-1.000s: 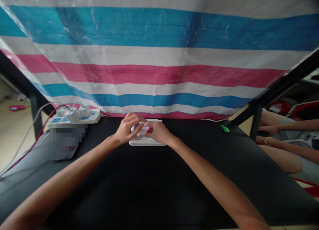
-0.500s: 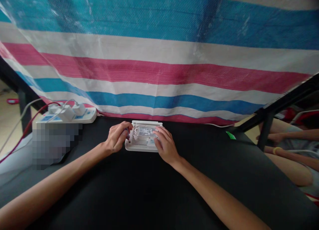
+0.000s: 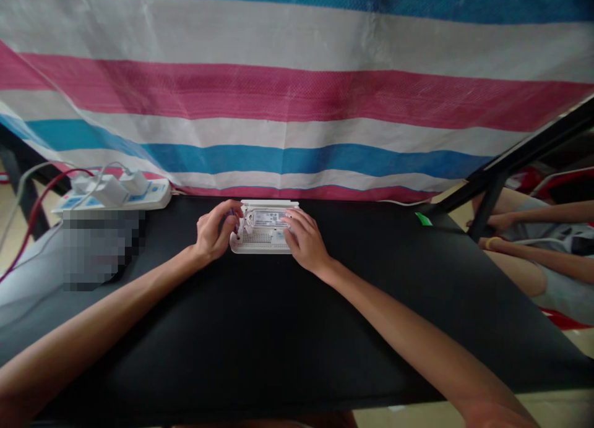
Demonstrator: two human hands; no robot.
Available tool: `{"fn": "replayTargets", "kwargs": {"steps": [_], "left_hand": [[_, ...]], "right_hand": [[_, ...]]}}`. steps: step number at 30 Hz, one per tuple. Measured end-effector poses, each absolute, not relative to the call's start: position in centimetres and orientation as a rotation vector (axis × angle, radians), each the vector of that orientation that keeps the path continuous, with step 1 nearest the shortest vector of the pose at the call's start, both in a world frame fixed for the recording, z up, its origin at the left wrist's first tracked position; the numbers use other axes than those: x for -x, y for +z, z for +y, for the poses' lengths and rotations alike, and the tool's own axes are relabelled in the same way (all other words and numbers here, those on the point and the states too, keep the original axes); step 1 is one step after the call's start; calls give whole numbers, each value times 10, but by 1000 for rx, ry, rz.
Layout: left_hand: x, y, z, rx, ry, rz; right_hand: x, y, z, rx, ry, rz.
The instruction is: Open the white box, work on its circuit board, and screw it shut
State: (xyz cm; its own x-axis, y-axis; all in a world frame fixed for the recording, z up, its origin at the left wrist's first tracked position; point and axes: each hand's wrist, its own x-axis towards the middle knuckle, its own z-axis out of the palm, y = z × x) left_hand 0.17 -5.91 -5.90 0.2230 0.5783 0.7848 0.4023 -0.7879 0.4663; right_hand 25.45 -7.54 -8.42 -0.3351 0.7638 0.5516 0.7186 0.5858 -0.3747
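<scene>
A flat white plastic device [image 3: 263, 236] with a label and vent holes lies at the far middle of the black table [image 3: 278, 329]. My left hand [image 3: 212, 233] sits at the device's left end, its fingers curled in a pinch on something small that I cannot make out. Resting on the device's right part is my right hand [image 3: 304, 242], fingers stretched out flat over it.
A white power strip [image 3: 116, 193] with plugs and red and white cables lies at the back left, beside a blurred-out patch [image 3: 99, 248]. A small green tag [image 3: 423, 219] is at the back right. A striped tarpaulin [image 3: 297, 94] hangs behind. Another person's limbs [image 3: 533, 255] show at right.
My hands, together over the device a second ago, have parted: the left now pinches at its left end, the right lies flat on its right. The view has tilted down.
</scene>
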Motion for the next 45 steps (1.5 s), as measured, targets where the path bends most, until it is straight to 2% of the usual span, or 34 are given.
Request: {"fn": "replayTargets", "kwargs": {"steps": [14, 22, 30, 35, 41, 45], "left_hand": [[-9, -54, -62, -2314, 1847, 1065], [-6, -61, -61, -2311, 1884, 977], [-12, -51, -67, -2241, 1858, 1138], [-10, -57, -63, -2149, 1994, 1098], [-4, -51, -67, -2433, 1712, 914], [-5, -52, -70, -2505, 1748, 870]], "right_hand": [[-255, -86, -75, 1141, 41, -2101], [-255, -88, -73, 1097, -11, -2094], [-256, -88, -73, 1085, -27, -2091], [-255, -88, -73, 1094, -22, -2093], [-255, -88, -73, 1092, -32, -2092], [-256, -88, -73, 1089, -31, -2106]]}}
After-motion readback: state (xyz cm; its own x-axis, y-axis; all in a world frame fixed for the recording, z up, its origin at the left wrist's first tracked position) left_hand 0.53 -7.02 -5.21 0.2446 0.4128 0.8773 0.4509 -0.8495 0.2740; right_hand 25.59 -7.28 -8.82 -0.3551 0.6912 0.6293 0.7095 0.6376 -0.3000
